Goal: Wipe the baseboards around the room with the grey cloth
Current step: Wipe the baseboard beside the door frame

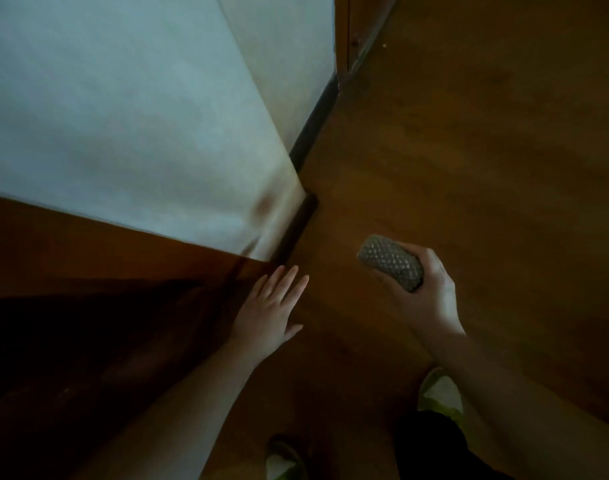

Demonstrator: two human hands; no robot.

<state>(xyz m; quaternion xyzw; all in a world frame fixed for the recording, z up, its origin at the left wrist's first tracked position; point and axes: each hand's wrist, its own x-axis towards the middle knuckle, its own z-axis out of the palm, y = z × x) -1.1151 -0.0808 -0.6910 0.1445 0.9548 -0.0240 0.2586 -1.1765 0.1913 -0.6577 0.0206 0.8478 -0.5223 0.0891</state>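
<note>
My right hand (429,296) grips the grey cloth (391,262), a textured wad bunched in the fingers, above the wooden floor to the right of the wall corner. A dark baseboard (315,116) runs along the foot of the white wall (123,116) and ends at the outer corner (305,216). The cloth is apart from the baseboard, roughly a hand's width to its right. My left hand (273,306) is flat with straight fingers, near the corner's base, fingertips pointing up toward it.
A brown wooden floor (469,150) fills the right side. A wooden door frame (348,29) stands at the top beyond the wall. Dark brown wood panelling (88,306) lies at lower left. My feet in light slippers (441,393) show at the bottom.
</note>
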